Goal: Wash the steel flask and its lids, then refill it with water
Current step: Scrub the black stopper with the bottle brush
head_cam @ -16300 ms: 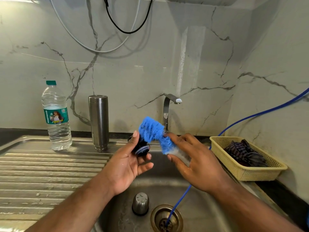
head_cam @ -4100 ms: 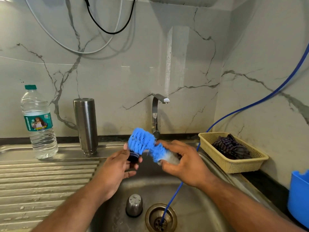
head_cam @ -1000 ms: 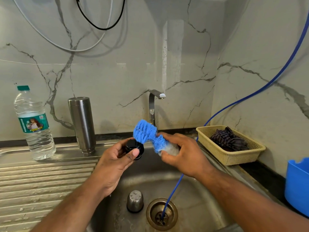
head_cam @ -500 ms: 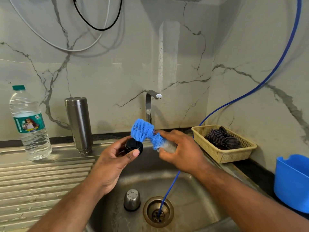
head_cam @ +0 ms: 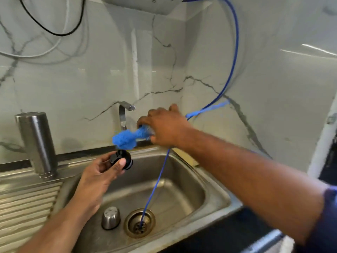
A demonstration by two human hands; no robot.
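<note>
Right grip (head_cam: 164,128), clutching the scrubber (head_cam: 125,138), has lifted off the lid (head_cam: 122,159) toward one o'clock. Left grip (head_cam: 98,176) pinches it; rinsing seems next.

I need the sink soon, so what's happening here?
A person is washing flask parts at the steel sink. Their left hand holds the black inner lid over it, while the right hand grips a blue scrubber just above the lid, near the tap. The steel flask stands on the draining board at left. Its steel cap sits in the sink beside the drain, where a blue hose runs in. No water shows at the tap.
</note>
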